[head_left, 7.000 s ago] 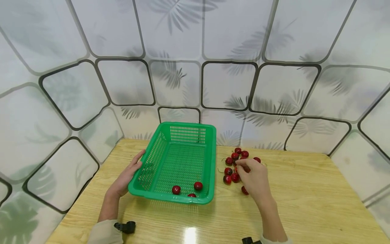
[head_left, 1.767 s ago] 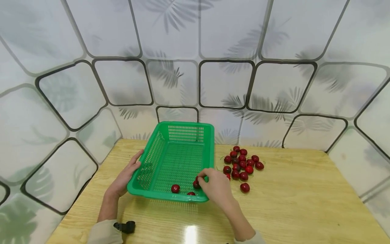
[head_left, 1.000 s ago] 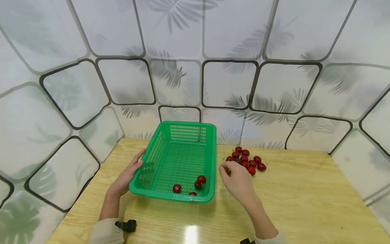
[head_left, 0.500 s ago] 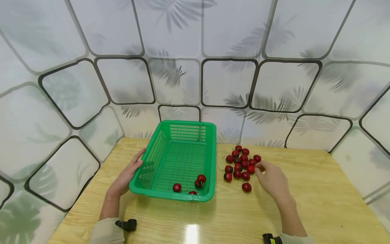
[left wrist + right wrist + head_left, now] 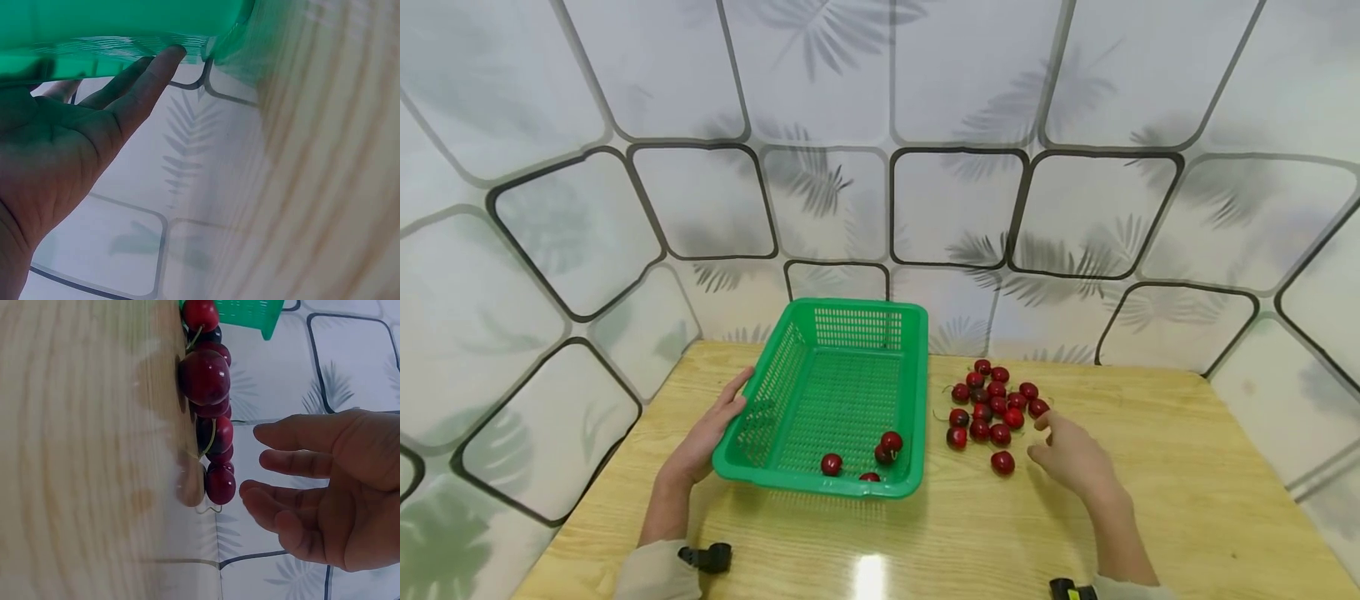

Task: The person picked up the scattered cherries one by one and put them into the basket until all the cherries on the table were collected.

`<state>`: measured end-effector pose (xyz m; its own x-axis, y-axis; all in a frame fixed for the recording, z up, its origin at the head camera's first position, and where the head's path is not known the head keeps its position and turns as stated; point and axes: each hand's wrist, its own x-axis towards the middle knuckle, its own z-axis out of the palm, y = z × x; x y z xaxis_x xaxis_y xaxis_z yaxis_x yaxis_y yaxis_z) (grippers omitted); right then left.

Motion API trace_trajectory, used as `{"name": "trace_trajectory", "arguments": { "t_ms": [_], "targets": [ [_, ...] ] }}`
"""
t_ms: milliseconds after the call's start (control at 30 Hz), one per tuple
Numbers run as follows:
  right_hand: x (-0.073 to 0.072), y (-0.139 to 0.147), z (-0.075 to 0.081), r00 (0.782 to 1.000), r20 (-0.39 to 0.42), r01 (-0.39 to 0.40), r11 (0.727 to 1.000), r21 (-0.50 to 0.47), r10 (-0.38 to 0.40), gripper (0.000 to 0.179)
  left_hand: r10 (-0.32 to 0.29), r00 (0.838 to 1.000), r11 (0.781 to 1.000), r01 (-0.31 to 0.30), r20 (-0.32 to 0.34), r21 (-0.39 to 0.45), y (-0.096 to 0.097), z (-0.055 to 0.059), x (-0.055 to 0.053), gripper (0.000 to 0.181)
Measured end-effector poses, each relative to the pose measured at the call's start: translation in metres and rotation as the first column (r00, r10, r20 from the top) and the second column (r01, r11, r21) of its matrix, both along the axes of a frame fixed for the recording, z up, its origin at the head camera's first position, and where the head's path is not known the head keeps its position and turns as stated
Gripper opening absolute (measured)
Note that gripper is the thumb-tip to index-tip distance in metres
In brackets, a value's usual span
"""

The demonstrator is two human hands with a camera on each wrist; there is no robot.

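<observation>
A green plastic basket (image 5: 850,400) with slotted sides stands on the left half of the table, holding several dark red cherries near its front edge. My left hand (image 5: 711,433) lies against the basket's left side, fingers extended; in the left wrist view the fingers (image 5: 150,81) reach along beneath its green rim. To the basket's right lies a loose pile of cherries (image 5: 996,404), some with stems, and one cherry (image 5: 1003,462) sits apart in front. My right hand (image 5: 1075,458) hovers at the pile's right side, thumb and fingers spread, nothing between them; the right wrist view shows cherries (image 5: 205,378) beyond its fingertips.
The pale wooden table (image 5: 1187,500) runs back to a curtain (image 5: 958,208) with dark rounded outlines and leaf prints, which encloses the back and both sides. A black wrist camera strap (image 5: 707,557) sits at the left sleeve.
My right hand has placed a cherry in the basket's front right corner, gone back to the pile, and shifted to its right side, its fingers now parted. The left hand keeps its place.
</observation>
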<state>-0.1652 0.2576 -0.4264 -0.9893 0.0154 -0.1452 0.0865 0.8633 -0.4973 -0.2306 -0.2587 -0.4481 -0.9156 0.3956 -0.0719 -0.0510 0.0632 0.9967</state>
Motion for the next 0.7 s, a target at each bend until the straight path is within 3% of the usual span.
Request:
{"name": "trace_trajectory", "arguments": {
  "t_ms": [400, 700],
  "targets": [
    [0.004, -0.007, -0.004, 0.998, 0.042, -0.045, 0.999, -0.001, 0.045, 0.019, -0.014, 1.000, 1.000, 0.014, -0.005, 0.000, 0.000, 0.001, 0.001, 0.061],
    [0.008, -0.017, 0.000, 0.995, 0.062, -0.077, 0.997, 0.009, 0.076, 0.020, -0.014, 1.000, 1.000, 0.014, -0.008, -0.003, 0.001, 0.000, 0.001, 0.061]
  ]
}}
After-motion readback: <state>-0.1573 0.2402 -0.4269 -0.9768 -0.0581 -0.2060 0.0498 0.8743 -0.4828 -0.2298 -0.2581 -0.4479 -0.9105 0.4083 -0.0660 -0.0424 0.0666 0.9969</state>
